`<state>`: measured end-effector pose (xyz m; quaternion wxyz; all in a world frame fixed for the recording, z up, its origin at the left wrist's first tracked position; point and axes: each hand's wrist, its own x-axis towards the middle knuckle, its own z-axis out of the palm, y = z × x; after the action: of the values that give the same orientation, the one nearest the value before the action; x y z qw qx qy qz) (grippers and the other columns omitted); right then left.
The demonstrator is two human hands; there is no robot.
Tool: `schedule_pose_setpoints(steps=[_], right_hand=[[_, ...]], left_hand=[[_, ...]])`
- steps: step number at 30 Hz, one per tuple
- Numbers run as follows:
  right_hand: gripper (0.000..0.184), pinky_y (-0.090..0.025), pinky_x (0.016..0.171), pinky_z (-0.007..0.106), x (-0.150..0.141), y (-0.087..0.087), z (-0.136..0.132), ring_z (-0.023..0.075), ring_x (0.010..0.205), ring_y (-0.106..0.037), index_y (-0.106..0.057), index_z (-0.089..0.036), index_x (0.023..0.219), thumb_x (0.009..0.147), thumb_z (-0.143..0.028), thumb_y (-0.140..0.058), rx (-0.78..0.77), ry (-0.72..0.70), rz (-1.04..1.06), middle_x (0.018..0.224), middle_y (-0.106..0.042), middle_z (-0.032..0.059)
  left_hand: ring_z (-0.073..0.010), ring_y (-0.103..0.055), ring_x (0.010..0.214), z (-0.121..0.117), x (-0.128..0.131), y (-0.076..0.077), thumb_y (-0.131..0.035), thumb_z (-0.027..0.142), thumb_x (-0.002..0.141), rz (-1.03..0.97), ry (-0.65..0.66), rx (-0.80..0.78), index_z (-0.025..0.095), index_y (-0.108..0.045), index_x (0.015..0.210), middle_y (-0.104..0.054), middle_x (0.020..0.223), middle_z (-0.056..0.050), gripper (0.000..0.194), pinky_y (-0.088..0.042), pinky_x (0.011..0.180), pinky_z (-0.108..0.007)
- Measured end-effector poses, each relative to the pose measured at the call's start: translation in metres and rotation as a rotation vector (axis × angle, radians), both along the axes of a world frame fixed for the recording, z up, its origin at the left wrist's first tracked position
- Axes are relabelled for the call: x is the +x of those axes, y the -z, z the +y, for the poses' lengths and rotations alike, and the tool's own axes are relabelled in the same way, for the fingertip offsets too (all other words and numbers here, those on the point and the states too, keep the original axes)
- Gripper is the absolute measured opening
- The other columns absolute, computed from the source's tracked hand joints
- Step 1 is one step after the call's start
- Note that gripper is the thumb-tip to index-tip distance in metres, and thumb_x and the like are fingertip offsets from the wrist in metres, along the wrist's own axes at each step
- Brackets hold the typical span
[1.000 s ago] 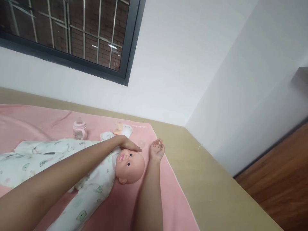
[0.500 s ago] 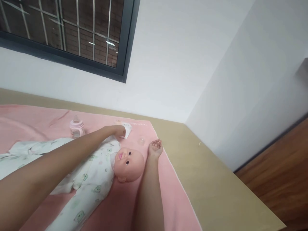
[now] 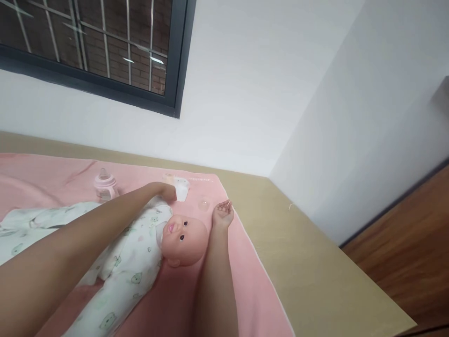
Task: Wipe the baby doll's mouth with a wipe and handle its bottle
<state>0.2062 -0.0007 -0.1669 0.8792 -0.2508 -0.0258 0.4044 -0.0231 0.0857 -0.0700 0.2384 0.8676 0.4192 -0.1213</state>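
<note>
Left hand (image 3: 167, 191): at white cloth (image 3: 182, 189), likely grasping step; grip hidden, cannot tell; firm pinch needed next. Right hand (image 3: 223, 215): loosely spread.

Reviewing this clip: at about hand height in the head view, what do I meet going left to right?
Bottle → left hand → white cloth → clear disc → right hand → thin white strand → wood panel.
</note>
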Motion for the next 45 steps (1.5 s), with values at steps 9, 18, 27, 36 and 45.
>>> schedule_pose_setpoints(steps=[9,18,27,36,45], right_hand=[[0.016,-0.056,0.072,0.025,-0.003,-0.023,-0.010,0.0091,0.083,-0.063,-0.060,-0.024,0.088,0.083,-0.030,-0.046,0.071,-0.099,-0.078,0.106,-0.066,0.0033],[0.052,-0.038,0.043,0.012,-0.014,-0.076,-0.047,0.0018,0.047,-0.048,-0.052,-0.024,0.128,0.078,-0.028,-0.065,-0.003,-0.859,-0.752,0.082,-0.070,-0.0016],[0.036,-0.034,0.040,0.013,-0.020,-0.116,-0.063,0.0012,0.044,-0.053,-0.061,-0.016,0.114,0.079,-0.025,-0.061,-0.085,-1.057,-1.173,0.111,-0.071,0.0078],[0.029,-0.034,0.039,0.016,-0.032,-0.156,-0.084,0.0042,0.042,-0.057,-0.062,-0.016,0.108,0.082,-0.029,-0.058,-0.105,-1.060,-1.356,0.114,-0.069,0.0087],[0.051,-0.039,0.042,0.017,-0.045,-0.180,-0.101,0.0056,0.045,-0.060,-0.056,-0.017,0.123,0.082,-0.046,-0.060,0.170,-1.115,-1.318,0.122,-0.065,0.0135]], left_hand=[[-0.0264,-0.056,0.110,-0.021,-0.015,-0.027,-0.057,0.031,0.092,-0.177,-0.037,-0.101,0.014,-0.058,0.118,-0.057,0.125,-0.011,0.031,-0.049,0.092,-0.046],[-0.0220,-0.047,0.128,-0.046,-0.039,-0.058,-0.045,0.024,0.072,-0.427,0.019,-0.232,0.023,-0.055,0.133,-0.047,0.144,-0.005,0.061,-0.045,0.097,-0.025],[-0.0226,-0.053,0.122,-0.070,-0.048,-0.074,-0.054,0.027,0.069,-0.471,0.155,-0.313,0.027,-0.067,0.116,-0.060,0.131,-0.001,0.049,-0.045,0.097,-0.028],[-0.0302,-0.051,0.119,-0.090,-0.056,-0.079,-0.057,0.043,0.073,-0.543,-0.023,0.039,0.017,-0.054,0.114,-0.057,0.125,-0.012,0.049,-0.045,0.093,-0.036],[-0.0268,-0.062,0.088,-0.132,-0.037,-0.084,-0.065,0.051,0.072,-0.920,-0.060,0.188,0.018,-0.057,0.094,-0.067,0.093,-0.005,0.041,-0.047,0.077,-0.032]])
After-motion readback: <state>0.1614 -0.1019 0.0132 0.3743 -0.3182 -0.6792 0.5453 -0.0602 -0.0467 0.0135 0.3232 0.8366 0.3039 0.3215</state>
